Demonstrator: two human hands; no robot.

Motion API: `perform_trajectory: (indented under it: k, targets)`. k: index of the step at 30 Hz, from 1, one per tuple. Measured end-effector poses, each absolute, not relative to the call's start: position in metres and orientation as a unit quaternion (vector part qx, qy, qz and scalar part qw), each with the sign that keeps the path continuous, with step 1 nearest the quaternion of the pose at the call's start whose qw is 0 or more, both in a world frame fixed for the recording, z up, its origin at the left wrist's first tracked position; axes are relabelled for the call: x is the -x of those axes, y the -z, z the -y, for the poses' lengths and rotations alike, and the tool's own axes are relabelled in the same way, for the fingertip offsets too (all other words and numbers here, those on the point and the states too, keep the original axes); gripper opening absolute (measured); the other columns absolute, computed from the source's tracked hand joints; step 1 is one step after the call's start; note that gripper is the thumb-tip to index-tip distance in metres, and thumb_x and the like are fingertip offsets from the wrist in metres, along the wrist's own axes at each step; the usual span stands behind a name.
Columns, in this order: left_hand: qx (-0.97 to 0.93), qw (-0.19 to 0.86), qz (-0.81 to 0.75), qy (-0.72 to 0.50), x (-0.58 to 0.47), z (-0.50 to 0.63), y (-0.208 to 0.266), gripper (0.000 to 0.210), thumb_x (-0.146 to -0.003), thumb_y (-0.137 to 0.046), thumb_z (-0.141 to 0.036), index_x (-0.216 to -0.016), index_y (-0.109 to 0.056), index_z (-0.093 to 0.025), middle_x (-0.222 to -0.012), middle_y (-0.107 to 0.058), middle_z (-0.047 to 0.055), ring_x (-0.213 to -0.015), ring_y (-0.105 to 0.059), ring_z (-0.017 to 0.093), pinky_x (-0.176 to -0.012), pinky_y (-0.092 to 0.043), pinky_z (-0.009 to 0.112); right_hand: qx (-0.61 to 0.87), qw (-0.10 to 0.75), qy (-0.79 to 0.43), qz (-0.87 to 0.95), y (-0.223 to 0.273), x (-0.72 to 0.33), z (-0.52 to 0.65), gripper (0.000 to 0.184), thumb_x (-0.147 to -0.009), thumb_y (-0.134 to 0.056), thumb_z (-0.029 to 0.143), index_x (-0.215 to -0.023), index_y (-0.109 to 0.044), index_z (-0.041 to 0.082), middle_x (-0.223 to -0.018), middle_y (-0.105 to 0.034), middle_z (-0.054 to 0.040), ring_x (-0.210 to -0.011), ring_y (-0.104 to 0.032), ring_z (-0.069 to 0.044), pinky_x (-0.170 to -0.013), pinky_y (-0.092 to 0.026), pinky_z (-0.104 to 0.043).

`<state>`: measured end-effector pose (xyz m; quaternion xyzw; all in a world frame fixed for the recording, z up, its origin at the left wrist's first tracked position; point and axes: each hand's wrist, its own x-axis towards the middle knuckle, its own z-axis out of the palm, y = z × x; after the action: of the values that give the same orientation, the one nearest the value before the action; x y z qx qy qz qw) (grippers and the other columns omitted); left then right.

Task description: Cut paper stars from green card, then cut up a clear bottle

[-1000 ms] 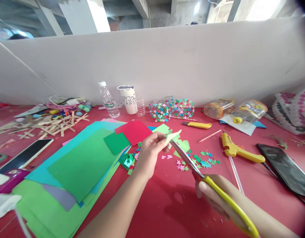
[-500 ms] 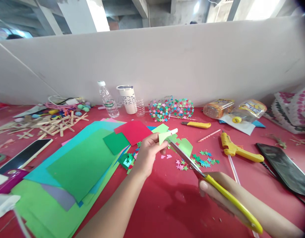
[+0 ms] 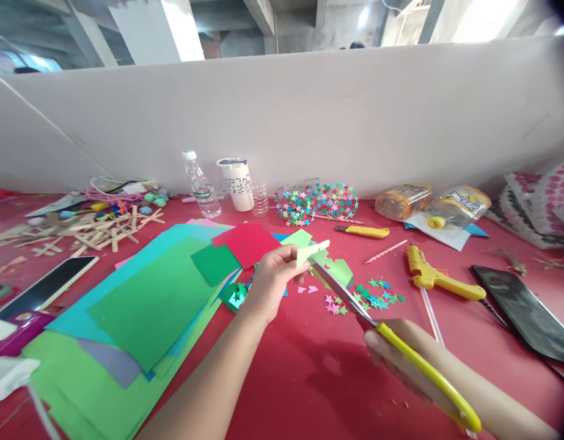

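Between its thumb and fingers, my left hand [image 3: 278, 278] pinches a small piece of pale green paper [image 3: 309, 252]. Yellow-handled scissors [image 3: 401, 348] are gripped in my right hand [image 3: 396, 351], their blades pointing up and left with the tips at the paper's lower edge. Pale green paper scraps [image 3: 340, 271] lie just behind the blades. Small coloured paper stars [image 3: 377, 296] are scattered on the red table to the right of the blades, and a green star piece [image 3: 236, 296] lies left of my left hand.
Stacked coloured sheets [image 3: 148, 299] cover the left. A yellow utility knife [image 3: 366, 231], a glue gun [image 3: 442, 282] and a dark tablet-like device [image 3: 524, 311] lie right. A water bottle [image 3: 203, 192], a white cup [image 3: 236, 186] and star-covered rings [image 3: 316, 201] stand along the back panel.
The pale green paper has turned slightly in my left hand, and its white-looking edge appears narrower. My right hand and the scissors have shifted slightly left.
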<state>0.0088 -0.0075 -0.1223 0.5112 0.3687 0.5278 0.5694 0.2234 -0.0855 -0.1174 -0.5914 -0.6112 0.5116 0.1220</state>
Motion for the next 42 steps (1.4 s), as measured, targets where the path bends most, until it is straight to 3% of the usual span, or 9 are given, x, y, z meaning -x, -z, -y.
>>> perform_trajectory:
  k: [7, 13, 22, 26, 32, 42]
  targets:
    - [-0.473, 0.575, -0.366, -0.558, -0.02, 0.013, 0.128, 0.008, -0.077, -0.065, -0.021, -0.07, -0.061, -0.017, -0.061, -0.052, -0.004, -0.057, -0.047, 0.008, -0.057, -0.036, 0.021, 0.587, 0.158, -0.529, 0.592, 0.122, -0.222, 0.09, 0.074, -0.065, -0.03, 0.092, -0.067, -0.046, 0.02, -0.049, -0.033, 0.0089, -0.036, -0.028, -0.005, -0.035, -0.026, -0.018]
    - [-0.434, 0.591, -0.365, -0.573, -0.028, 0.017, 0.13, 0.011, -0.076, -0.066, -0.02, -0.07, -0.058, -0.017, -0.061, -0.052, -0.004, -0.055, -0.045, 0.008, -0.057, -0.035, 0.022, 0.53, 0.172, -0.553, 0.62, 0.13, -0.222, 0.089, 0.069, -0.076, -0.028, 0.084, -0.069, -0.048, 0.018, -0.047, -0.036, 0.0085, -0.037, -0.033, -0.006, -0.039, -0.032, -0.019]
    - [-0.418, 0.591, -0.38, -0.576, -0.03, 0.018, 0.134, 0.013, -0.075, -0.066, -0.022, -0.067, -0.058, -0.018, -0.058, -0.051, -0.005, -0.057, -0.046, 0.009, -0.06, -0.037, 0.022, 0.577, 0.175, -0.56, 0.569, 0.139, -0.217, 0.091, 0.064, -0.076, -0.034, 0.083, -0.067, -0.044, 0.021, -0.04, -0.033, 0.0102, -0.031, -0.026, -0.005, -0.033, -0.021, -0.019]
    - [-0.423, 0.59, -0.374, -0.577, -0.03, 0.018, 0.134, 0.012, -0.076, -0.066, -0.022, -0.067, -0.058, -0.018, -0.058, -0.051, -0.005, -0.057, -0.045, 0.009, -0.059, -0.036, 0.021, 0.587, 0.171, -0.557, 0.561, 0.136, -0.215, 0.093, 0.063, -0.076, -0.035, 0.083, -0.066, -0.043, 0.021, -0.042, -0.032, 0.0104, -0.032, -0.027, -0.005, -0.033, -0.02, -0.019]
    - [-0.435, 0.607, -0.37, -0.553, -0.03, 0.019, 0.133, 0.004, -0.077, -0.066, -0.023, -0.079, -0.064, -0.019, -0.06, -0.051, -0.004, -0.057, -0.043, 0.008, -0.06, -0.037, 0.021, 0.559, 0.197, -0.542, 0.596, 0.136, -0.218, 0.093, 0.068, -0.076, -0.029, 0.084, -0.07, -0.048, 0.02, -0.042, -0.034, 0.01, -0.034, -0.03, -0.006, -0.038, -0.028, -0.02]
    - [-0.431, 0.607, -0.37, -0.556, -0.029, 0.018, 0.13, 0.005, -0.074, -0.068, -0.023, -0.076, -0.065, -0.02, -0.063, -0.052, -0.004, -0.057, -0.042, 0.008, -0.059, -0.037, 0.021, 0.586, 0.174, -0.542, 0.576, 0.135, -0.218, 0.089, 0.062, -0.076, -0.035, 0.082, -0.064, -0.041, 0.021, -0.041, -0.032, 0.0104, -0.031, -0.027, -0.005, -0.033, -0.02, -0.02]
